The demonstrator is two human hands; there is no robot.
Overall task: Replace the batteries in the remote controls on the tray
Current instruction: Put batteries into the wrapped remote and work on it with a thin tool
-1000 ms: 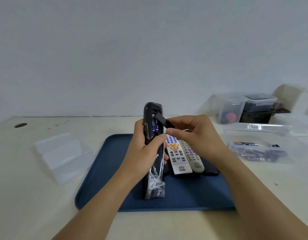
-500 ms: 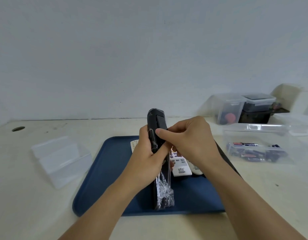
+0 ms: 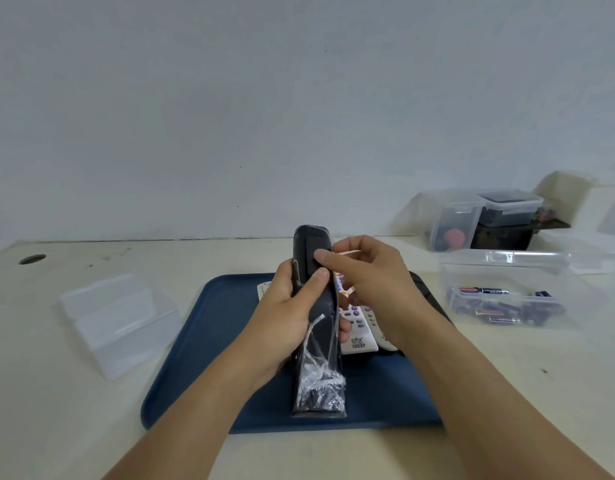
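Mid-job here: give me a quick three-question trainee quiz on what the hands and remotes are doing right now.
1. True or false: the left hand grips the black remote upright over the blue tray.
2. Where do the loose batteries lie? A) on the tray B) in the clear box on the right C) in the empty clear box on the left
3. Fill in: the right hand puts a fingertip on the remote's ____ end.

Key: 1 true; 2 B; 3 upper

Plain pale wall (image 3: 230, 116) behind a cream, seemingly scuffed table (image 3: 74, 410)
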